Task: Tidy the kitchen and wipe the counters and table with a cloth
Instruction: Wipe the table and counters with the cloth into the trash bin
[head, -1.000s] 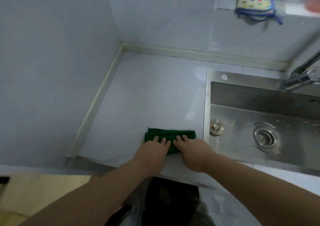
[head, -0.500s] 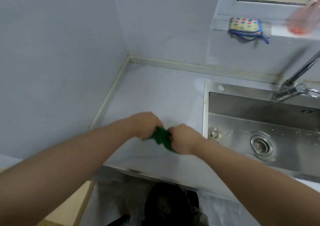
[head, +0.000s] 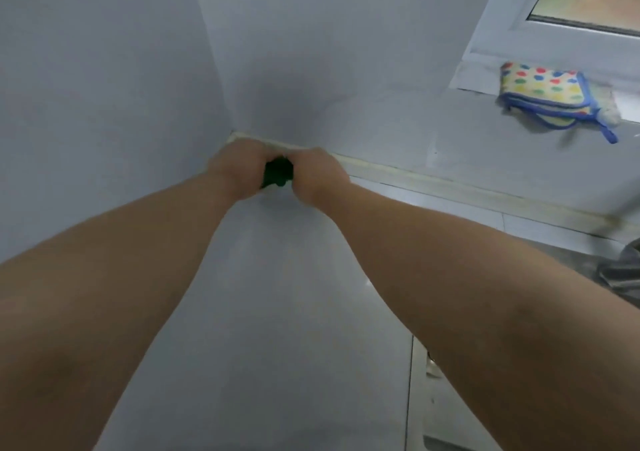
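Both hands are jammed right up in the far left corner of the worktop [head: 277, 312], where the two walls meet. The left hand [head: 235, 172] and right hand [head: 320, 173] sit side by side, both curled round the bunched-up green cloth [head: 277, 173] squeezed between them. The fingertips are tucked out of sight, but the knuckles are clearly closed on it. The cloth sits just off the pale sealing strip [head: 415, 173] along the back wall.

Progress-wise I'd call this somewhere in the middle. The worktop looks bare and glossy, though I can't tell which bits are actually wiped. The table isn't in view, so I'd guess that's left to do.

Room to move: walls box the corner in on two sides, so the open ways are toward the front edge or right along the strip. There's plenty of worktop there until the sink [head: 420, 416] rim. The spotted cloth [head: 547, 94] up on the window ledge [head: 471, 76] is well clear.
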{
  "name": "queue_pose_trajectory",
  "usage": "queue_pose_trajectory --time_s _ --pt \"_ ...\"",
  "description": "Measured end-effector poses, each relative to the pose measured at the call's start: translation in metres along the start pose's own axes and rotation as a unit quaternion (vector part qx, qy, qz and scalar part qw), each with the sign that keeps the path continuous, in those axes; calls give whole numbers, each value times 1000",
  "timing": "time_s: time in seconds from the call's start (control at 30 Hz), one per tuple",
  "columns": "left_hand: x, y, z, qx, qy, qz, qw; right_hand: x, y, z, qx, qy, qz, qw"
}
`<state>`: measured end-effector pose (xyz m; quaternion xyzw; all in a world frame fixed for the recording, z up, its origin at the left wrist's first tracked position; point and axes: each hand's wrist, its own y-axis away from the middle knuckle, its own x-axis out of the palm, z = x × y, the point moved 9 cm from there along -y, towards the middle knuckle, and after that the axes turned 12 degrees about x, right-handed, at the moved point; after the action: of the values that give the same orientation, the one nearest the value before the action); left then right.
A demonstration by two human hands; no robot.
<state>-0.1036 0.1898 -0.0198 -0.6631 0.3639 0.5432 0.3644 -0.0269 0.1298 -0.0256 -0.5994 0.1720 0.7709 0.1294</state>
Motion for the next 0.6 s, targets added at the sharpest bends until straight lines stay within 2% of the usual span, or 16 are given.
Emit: queue_pose_trajectory --time_s 0.03,0.1,0.23,0.4,0.5,0.6 --pt "6 -8 13 -3 -35 -9 999 1 -8 4 -11 8 -23 1000" --pt "33 -15 35 -4 -84 33 996 21 -15 9 -42 40 -24 998" --pt "120 -5 46 49 -138 188 971 90 -22 9 -29 83 94 992" --pt "113 -18 82 -20 -146 199 969 91 -56 32 -15 87 103 991" --pt "117 -30 95 -10 -203 207 957 104 -75 40 -4 111 130 985" --pt "118 -41 102 0 -212 173 962 113 -82 45 6 124 107 987"
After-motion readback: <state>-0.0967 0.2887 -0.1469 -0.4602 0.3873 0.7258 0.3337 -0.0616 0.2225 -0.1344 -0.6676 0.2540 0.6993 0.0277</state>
